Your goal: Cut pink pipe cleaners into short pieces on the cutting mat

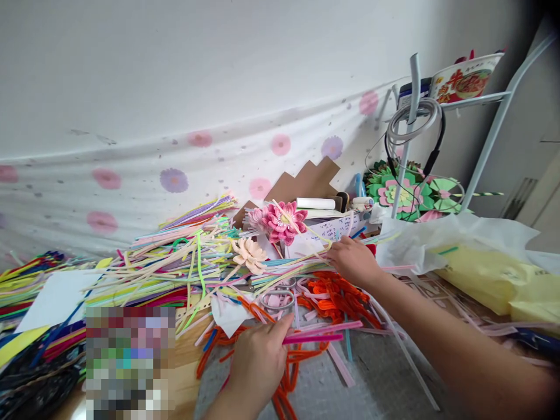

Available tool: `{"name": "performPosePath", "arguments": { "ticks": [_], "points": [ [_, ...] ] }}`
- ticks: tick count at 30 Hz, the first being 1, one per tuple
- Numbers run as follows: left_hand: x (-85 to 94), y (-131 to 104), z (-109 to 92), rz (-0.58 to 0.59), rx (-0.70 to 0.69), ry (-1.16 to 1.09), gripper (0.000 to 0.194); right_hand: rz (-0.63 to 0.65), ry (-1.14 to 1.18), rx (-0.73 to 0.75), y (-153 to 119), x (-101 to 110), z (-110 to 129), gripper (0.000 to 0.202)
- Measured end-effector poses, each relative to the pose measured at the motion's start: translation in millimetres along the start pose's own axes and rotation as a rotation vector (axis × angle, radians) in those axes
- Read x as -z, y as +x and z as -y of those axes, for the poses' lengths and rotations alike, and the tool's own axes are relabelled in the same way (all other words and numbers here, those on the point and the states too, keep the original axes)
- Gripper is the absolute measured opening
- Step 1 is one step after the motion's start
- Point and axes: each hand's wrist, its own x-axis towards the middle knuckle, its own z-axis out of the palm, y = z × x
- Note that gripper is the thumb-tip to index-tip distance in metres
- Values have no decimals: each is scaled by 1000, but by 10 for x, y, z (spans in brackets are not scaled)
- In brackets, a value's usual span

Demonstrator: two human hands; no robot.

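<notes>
My left hand (261,357) is closed on pink pipe cleaners (317,338), which stick out to the right over the grey mat (367,379). My right hand (353,259) reaches over the pile behind the orange pipe cleaners (335,294); its fingertips are by a thin pale strand, and whether they grip it is not clear. Scissors (278,300) with metal handles lie just beyond my left hand. A pink flower (285,223) and a cream flower (250,255) sit behind on the heap.
Many coloured pipe cleaners (161,262) are heaped at left. A white sheet of paper (59,296) lies far left. At right are a yellow plastic-wrapped bundle (485,280), a metal rack (494,134) with a noodle bowl (466,80), and green paper flowers (405,195).
</notes>
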Motion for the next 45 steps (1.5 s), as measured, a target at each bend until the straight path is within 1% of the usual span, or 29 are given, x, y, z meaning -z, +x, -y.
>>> {"name": "performPosePath", "arguments": {
  "ticks": [2, 4, 6, 9, 11, 13, 15, 17, 22, 29, 31, 37, 40, 45],
  "points": [
    [12, 125, -69, -51, -69, 37, 57, -2, -12, 3, -124, 24, 108, 17],
    [32, 305, -173, -111, -139, 83, 57, 3, -6, -7, -227, 35, 177, 16],
    [31, 519, -290, -122, -160, 141, 56, 22, 23, -25, -283, 22, 190, 15],
    [-30, 835, -432, -65, -168, 175, 58, 51, 77, -115, -269, -33, 112, 19],
    [-95, 993, -481, -66, -148, 173, 60, 50, 88, -218, -214, -79, 26, 20],
    [-162, 1088, -490, -86, -123, 169, 59, 34, 79, -304, -153, -117, -54, 21],
    [-223, 1124, -467, -102, -116, 164, 56, 11, 60, -348, -104, -138, -107, 20],
    [-274, 1121, -427, -112, -120, 158, 53, -15, 36, -359, -78, -142, -128, 17],
    [-346, 1087, -350, -125, -151, 138, 48, -55, -16, -312, -83, -121, -113, 12],
    [-379, 1093, -340, -141, -167, 116, 44, -25, -59, -208, -103, -147, -87, 14],
    [-387, 1094, -336, -142, -168, 118, 45, -15, -70, -171, -107, -137, -81, 11],
    [-391, 1095, -336, -144, -179, 123, 45, 6, -89, -40, -168, -79, -57, 16],
    [-395, 1100, -339, -142, -187, 119, 45, 19, -103, -23, -183, -85, -37, 15],
    [-422, 1108, -332, -144, -187, 117, 43, 46, -104, -26, -160, -129, 4, 8]
  ]
}}
